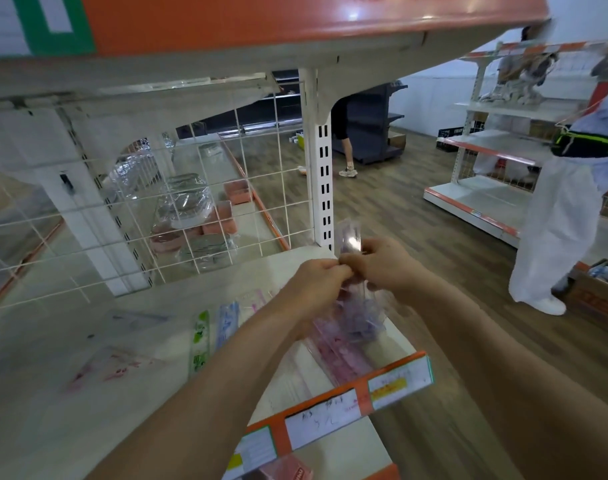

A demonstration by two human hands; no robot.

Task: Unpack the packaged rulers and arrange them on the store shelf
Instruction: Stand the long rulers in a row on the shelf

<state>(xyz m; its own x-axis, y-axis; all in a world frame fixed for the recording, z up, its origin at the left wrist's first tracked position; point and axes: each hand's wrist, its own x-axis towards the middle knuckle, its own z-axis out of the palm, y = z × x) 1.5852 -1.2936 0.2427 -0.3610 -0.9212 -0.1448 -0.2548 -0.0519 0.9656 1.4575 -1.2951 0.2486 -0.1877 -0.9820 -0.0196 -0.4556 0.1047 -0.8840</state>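
Shop floor with wood-pattern boards and white shelving is filling the head view. The store shelf is lying directly below the camera, with a wire mesh panel standing at its back.

Both hands are meeting above the shelf's right front part. The left hand and the right hand are each pinching the clear ruler package, whose upper end is sticking up past the right fingers. Its lower part is hanging below the hands, blurred; the contents are showing purple-pink, count not determinable.

A green ruler and a blue ruler are lying side by side on the shelf. A pink ruler pack is lying near the front edge, partly hidden by the hands.

A cardboard box on the floor at far right is holding packaged goods and is being cut off by the frame edge. Pink trays are sitting beyond the mesh; contents unclear.
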